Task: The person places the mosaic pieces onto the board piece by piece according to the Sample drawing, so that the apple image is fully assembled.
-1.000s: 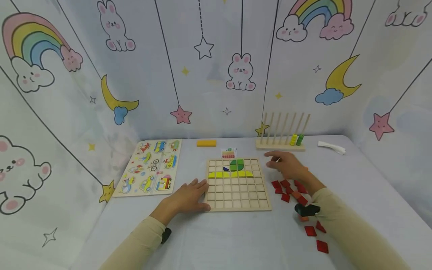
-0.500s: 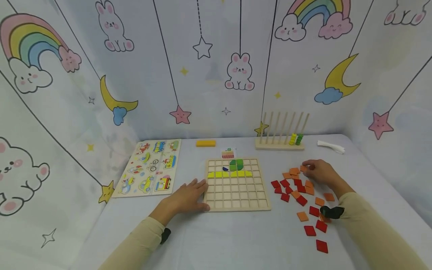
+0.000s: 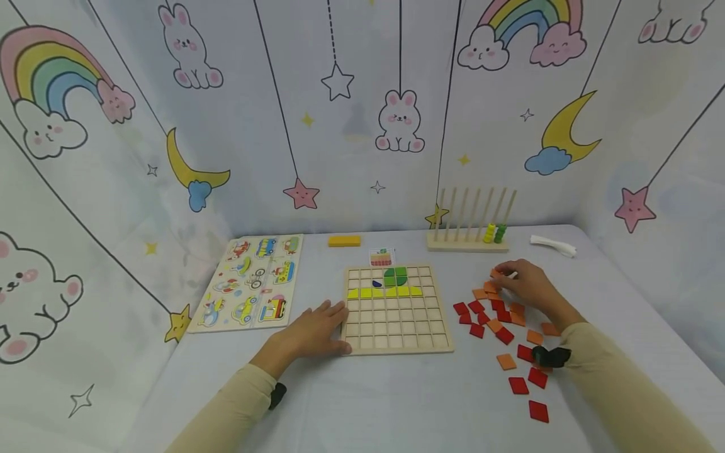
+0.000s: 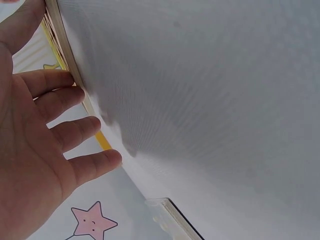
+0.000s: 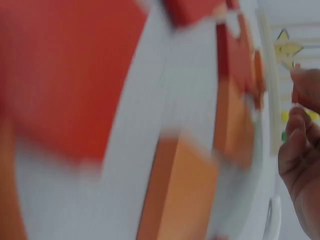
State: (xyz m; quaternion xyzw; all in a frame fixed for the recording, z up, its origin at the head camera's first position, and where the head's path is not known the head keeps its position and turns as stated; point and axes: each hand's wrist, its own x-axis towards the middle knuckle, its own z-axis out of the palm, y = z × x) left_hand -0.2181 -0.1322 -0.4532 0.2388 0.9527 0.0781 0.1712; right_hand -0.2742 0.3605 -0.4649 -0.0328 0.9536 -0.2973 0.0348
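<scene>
The wooden grid board (image 3: 398,325) lies mid-table, with green pieces, a row of yellow pieces and a dark blue piece in its upper cells. My left hand (image 3: 319,331) rests at the board's left edge, fingers spread and touching the wooden side, as the left wrist view (image 4: 40,115) also shows. Over the pile at right, my right hand (image 3: 531,286) pinches a small orange tile (image 3: 496,273) between thumb and fingers. In the right wrist view that orange tile (image 5: 295,92) shows edge-on. Below the hand lie several orange tiles (image 3: 506,362) and red tiles (image 3: 539,411).
A small picture card (image 3: 382,257) lies behind the board. Farther back are a yellow block (image 3: 344,241), a peg rack (image 3: 467,243) with yellow and green beads, and a white strip-like object (image 3: 553,245). A vehicle puzzle board (image 3: 249,283) sits at left.
My right hand first moved from beside the board to the orange tiles at right. It then lifted one tile and shifted slightly left with it. My left hand stayed put.
</scene>
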